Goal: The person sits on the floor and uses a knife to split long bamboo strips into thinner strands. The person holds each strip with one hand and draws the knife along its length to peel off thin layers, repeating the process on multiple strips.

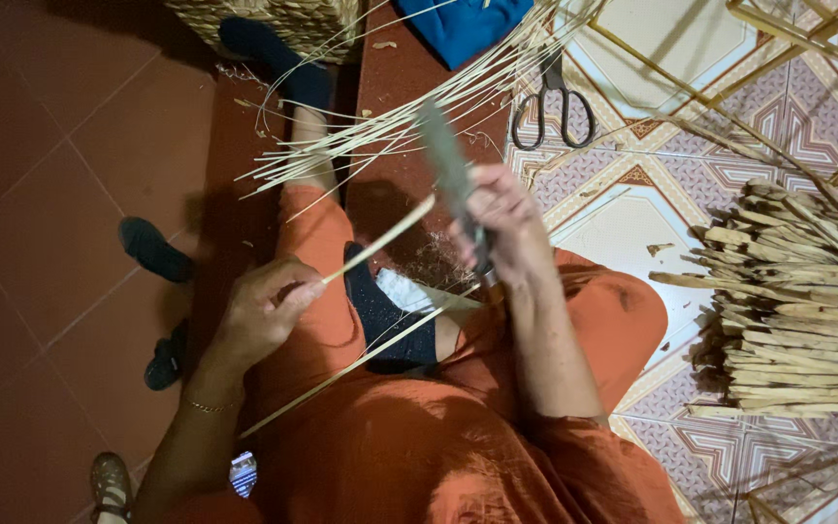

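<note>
My left hand pinches a thin pale bamboo strip near its lower end. The strip slants up to the right toward a long grey knife blade. My right hand is closed around the knife's handle, blade pointing up and away, blurred. A second long strip lies across my lap in orange trousers. A bundle of thin pale strips fans across the floor above my hands.
Black-handled scissors lie on the patterned tiles at top. A stack of split bamboo pieces sits at the right. A woven basket and blue cloth are at the top. Dark sandals rest on the red floor at left.
</note>
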